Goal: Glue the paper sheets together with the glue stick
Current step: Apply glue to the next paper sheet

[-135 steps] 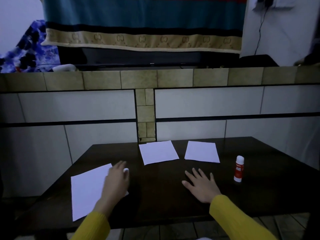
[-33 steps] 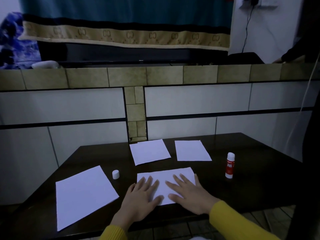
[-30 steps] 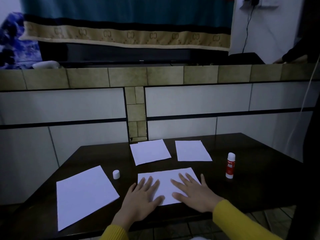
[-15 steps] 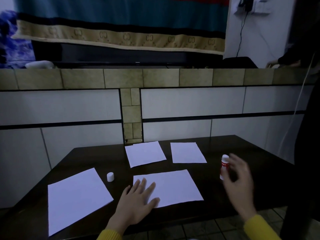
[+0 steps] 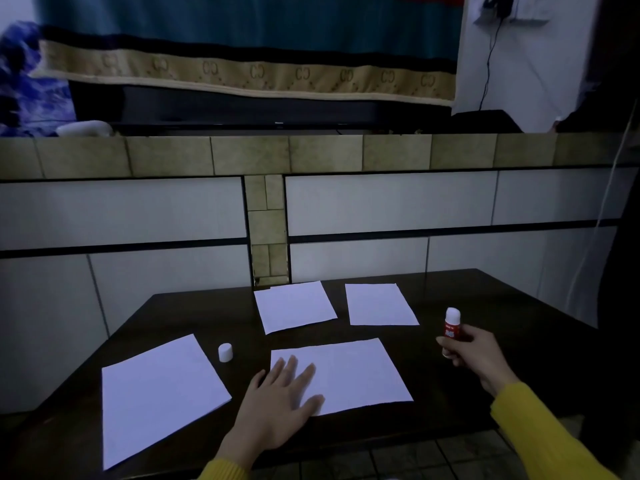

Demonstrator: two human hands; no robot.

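Several white paper sheets lie on a dark table (image 5: 519,341). The nearest sheet (image 5: 356,372) is in front of me, and my left hand (image 5: 277,407) rests flat on its left part with fingers spread. A larger sheet (image 5: 156,393) lies at the left. Two smaller sheets (image 5: 294,306) (image 5: 379,304) sit at the far edge. My right hand (image 5: 474,355) is closed around the red and white glue stick (image 5: 452,327), held upright at the right of the near sheet. A small white cap (image 5: 225,352) stands between the left sheet and the near sheet.
A tiled wall (image 5: 381,202) rises just behind the table's far edge. A striped blanket (image 5: 242,46) hangs over the ledge above. A dark figure (image 5: 620,237) stands at the right edge. Tiled floor (image 5: 415,459) shows below the table's near edge.
My right hand left the near sheet, reached right and closed on the glue stick. My left hand stayed flat on the sheet.
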